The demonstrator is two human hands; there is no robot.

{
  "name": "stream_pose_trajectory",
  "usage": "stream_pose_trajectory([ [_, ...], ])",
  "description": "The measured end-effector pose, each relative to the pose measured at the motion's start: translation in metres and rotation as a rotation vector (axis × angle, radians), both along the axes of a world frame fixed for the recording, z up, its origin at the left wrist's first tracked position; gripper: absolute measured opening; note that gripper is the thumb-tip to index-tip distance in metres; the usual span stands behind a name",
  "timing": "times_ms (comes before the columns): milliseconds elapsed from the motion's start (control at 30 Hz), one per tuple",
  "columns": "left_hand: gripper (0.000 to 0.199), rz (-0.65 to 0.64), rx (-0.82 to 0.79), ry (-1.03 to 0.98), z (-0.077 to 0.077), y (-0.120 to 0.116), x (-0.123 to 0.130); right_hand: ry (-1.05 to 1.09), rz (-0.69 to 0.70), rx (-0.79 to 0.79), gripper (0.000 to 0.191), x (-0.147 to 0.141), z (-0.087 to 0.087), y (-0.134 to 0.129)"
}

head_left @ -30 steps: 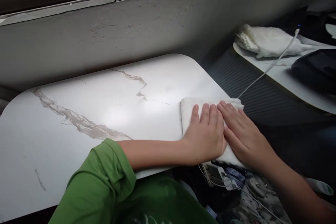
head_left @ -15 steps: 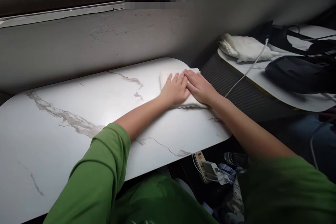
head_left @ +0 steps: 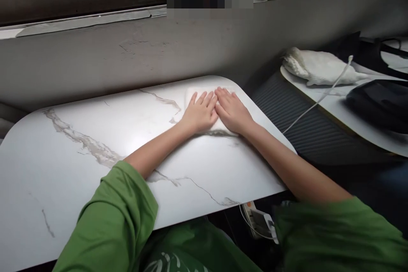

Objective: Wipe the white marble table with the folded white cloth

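Note:
A folded white cloth (head_left: pixel 219 128) lies on the white marble-patterned table (head_left: pixel 105 195), near its far right corner. My left hand (head_left: pixel 200 112) rests flat on the cloth with its fingers stretched and slightly apart. Beside it, my right hand (head_left: pixel 233 110) presses on the cloth too, palm down and fingers extended. The two hands touch at the thumbs and forefingers, and they cover most of the cloth.
A grey wall (head_left: pixel 105 59) runs along the table's far edge. To the right, a second table (head_left: pixel 325 95) bears a white plush-like item (head_left: pixel 328 66), a dark bag-like object (head_left: pixel 382 104) and a white cable (head_left: pixel 318 102). A power strip (head_left: pixel 255 221) is below the near edge.
Both hands have slid the cloth leftward across the table, away from its right edge. My view has shifted slightly, so the surroundings appear further right.

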State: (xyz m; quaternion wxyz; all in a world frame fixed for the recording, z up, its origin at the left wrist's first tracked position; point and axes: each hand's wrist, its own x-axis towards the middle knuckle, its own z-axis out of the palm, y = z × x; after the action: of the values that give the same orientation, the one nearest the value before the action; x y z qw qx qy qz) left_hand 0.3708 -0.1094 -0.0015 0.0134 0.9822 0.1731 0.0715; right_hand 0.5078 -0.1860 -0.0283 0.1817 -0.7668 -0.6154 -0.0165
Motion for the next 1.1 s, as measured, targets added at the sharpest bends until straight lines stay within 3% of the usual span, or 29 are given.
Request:
stream_pose_trajectory([
  [233,0.058,-0.092,0.081,0.040,0.008,-0.110,-0.100,-0.115,0.072,-0.006,0.064,-0.105,0.009,-0.121],
  [300,0.058,-0.116,0.095,0.036,0.009,-0.126,-0.119,-0.134,0.108,0.003,0.068,-0.123,0.011,-0.137],
  [400,0.059,-0.130,0.060,0.050,0.011,-0.131,-0.130,-0.142,0.121,0.002,0.069,-0.132,0.012,-0.140],
  [500,0.061,-0.085,-0.029,0.115,0.016,-0.113,-0.123,-0.125,0.126,-0.025,0.066,-0.126,0.010,-0.118],
  [567,0.060,-0.008,-0.108,0.162,0.019,-0.086,-0.111,-0.103,0.105,-0.042,0.064,-0.120,0.008,-0.087],
  [700,0.056,0.129,-0.218,0.104,0.017,-0.005,-0.091,-0.092,0.039,-0.089,0.061,-0.108,0.008,0.007],
  [800,0.053,0.218,-0.180,-0.016,0.010,0.057,-0.085,-0.105,0.095,-0.143,0.060,-0.102,0.017,0.079],
  [867,0.051,0.286,-0.134,-0.101,0.004,0.084,-0.083,-0.128,0.142,-0.142,0.059,-0.100,0.024,0.112],
  [967,0.050,0.332,-0.078,-0.205,-0.003,0.099,-0.083,-0.165,0.153,-0.098,0.058,-0.102,0.026,0.134],
  [1100,0.050,0.356,-0.078,-0.195,-0.005,0.087,-0.089,-0.163,0.140,-0.059,0.057,-0.110,0.021,0.125],
])
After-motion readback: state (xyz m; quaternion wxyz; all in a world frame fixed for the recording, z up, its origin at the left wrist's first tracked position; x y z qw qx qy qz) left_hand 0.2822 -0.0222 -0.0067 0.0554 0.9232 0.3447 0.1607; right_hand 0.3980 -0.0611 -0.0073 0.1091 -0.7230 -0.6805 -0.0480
